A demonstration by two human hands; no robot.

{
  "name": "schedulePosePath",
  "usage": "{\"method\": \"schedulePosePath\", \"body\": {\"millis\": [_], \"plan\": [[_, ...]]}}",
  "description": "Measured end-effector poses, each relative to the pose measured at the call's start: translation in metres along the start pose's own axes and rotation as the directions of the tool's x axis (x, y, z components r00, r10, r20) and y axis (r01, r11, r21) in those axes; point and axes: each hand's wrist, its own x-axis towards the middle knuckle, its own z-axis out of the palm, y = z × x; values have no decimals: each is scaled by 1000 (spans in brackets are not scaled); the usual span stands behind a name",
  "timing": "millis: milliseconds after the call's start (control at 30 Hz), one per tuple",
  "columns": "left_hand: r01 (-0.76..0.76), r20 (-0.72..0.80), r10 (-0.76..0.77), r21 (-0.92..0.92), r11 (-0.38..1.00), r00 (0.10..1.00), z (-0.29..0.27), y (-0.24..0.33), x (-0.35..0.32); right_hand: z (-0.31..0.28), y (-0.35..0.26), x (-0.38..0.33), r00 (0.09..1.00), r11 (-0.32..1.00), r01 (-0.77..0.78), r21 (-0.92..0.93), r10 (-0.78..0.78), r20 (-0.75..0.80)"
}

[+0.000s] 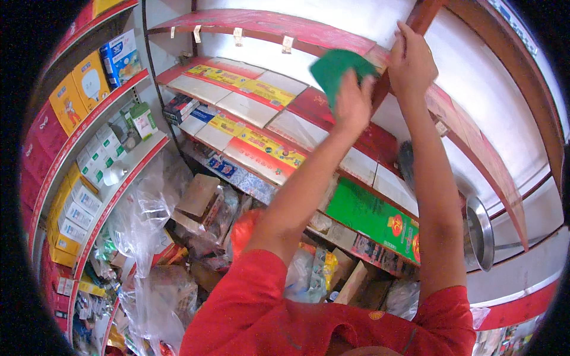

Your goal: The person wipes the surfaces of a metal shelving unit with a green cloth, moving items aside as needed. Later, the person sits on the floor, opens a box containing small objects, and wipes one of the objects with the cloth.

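My left hand [354, 107], blurred by motion, holds a green cloth [337, 70] up near the red top shelf [285, 26]. The cloth spreads out flat past my fingers, close to the brown upright post [424, 13]. Higher and to the right, my right hand [414, 64] is closed against that post, its fingers curled at the edge. Both arms are raised, in short red sleeves. Below my hands, a middle shelf is lined with flattened cardboard, white, red and yellow [264, 89].
Boxed goods [95, 77] fill the shelves on the left. Plastic bags [154, 207] and open cartons [199, 196] crowd the area below. A green printed cardboard sheet [368, 213] lies on a lower shelf. A metal pan [480, 234] hangs at the right.
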Motion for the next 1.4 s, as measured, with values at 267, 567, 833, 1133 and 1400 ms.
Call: {"method": "schedulePosePath", "body": {"millis": [267, 567, 833, 1133, 1400], "plan": [[-265, -427, 318, 181, 947, 846, -21, -92, 120, 8, 4, 5, 988, 993, 98, 68, -89, -123], [-163, -268, 224, 231, 959, 937, -67, -114, 152, 23, 5, 3, 986, 994, 85, -66, -93, -135], [-378, -48, 385, 113, 919, 922, 10, -39, -4, 34, 6, 0, 972, 973, 113, -201, -151, -182], [-298, -124, 345, 294, 908, 930, -60, -95, 91, 29, 10, 0, 986, 947, 136, -290, -157, -49], [88, -265, -14, 266, 960, 964, -166, -166, 243, 29, -6, 4, 991, 940, 129, -315, -137, -1]]}}
